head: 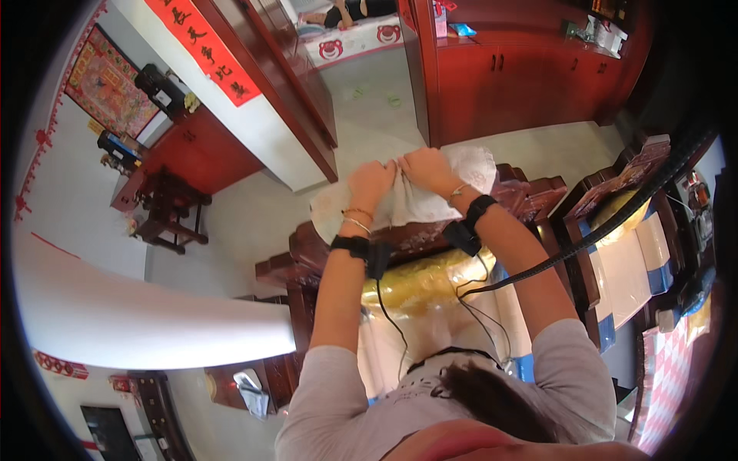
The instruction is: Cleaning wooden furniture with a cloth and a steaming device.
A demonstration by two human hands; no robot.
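Observation:
A pale patterned cloth [426, 201] hangs over the top of the carved dark wood backrest [415, 236] of a sofa. My left hand [372, 183] and my right hand [426, 168] are side by side on it, each pinching the fabric, with a gathered fold running down between them. Both wrists carry bracelets and black straps with small dark boxes and cables. Below the cloth, a shiny gold cushion [409, 288] lies against the backrest, on the sofa's beige seat.
A carved armchair [622, 271] with a gold cushion stands at the right. Red cabinets [519, 92] line the back, beside a doorway. A white column [173, 328] is at the left. Beyond the doorway, a person lies on a bed [357, 46]. A black cable [553, 253] crosses my right arm.

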